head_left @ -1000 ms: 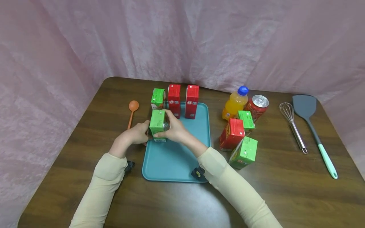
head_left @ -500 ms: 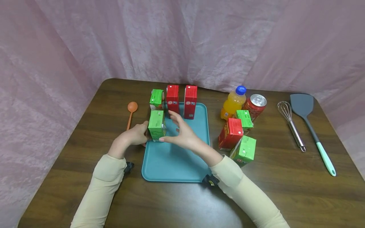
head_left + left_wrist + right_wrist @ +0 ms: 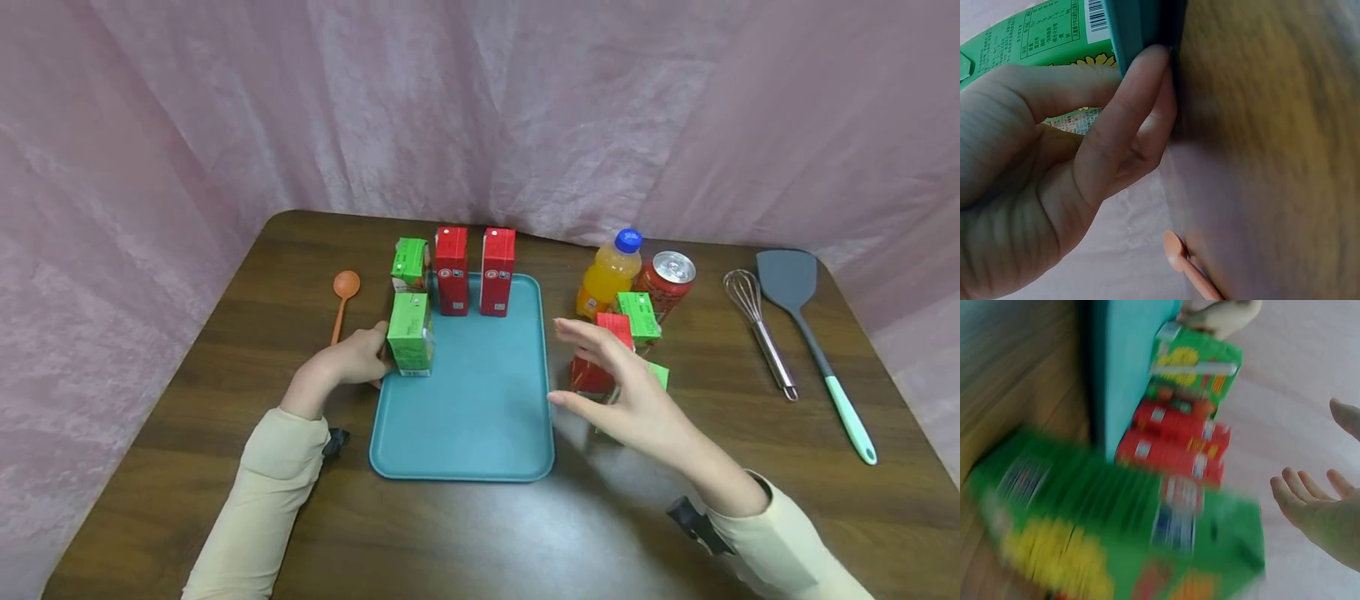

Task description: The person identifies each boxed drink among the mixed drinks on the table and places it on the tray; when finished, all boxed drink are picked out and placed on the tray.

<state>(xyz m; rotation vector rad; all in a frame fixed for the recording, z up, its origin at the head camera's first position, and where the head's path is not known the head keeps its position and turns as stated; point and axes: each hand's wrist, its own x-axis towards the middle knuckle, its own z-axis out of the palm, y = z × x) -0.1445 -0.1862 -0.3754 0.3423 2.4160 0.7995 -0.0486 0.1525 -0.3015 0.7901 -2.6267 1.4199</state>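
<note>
My left hand is at the left edge of the teal tray. In the left wrist view its thumb and fingers pinch the tray rim beside a green drink carton. That green carton stands upright on the tray's left side. Behind it are a smaller-looking green carton and two red cartons. My right hand, fingers spread and holding nothing, hovers over the right-hand group. It partly hides a red carton and a near green carton, which is blurred.
Behind the right-hand group stand another green carton, an orange drink bottle and a red can. A whisk and a spatula lie farther right. An orange spoon lies left of the tray. A pink curtain hangs behind.
My right hand has let go of the green carton on the tray and moved right, over the other cartons. The left hand has stayed at the tray edge.
</note>
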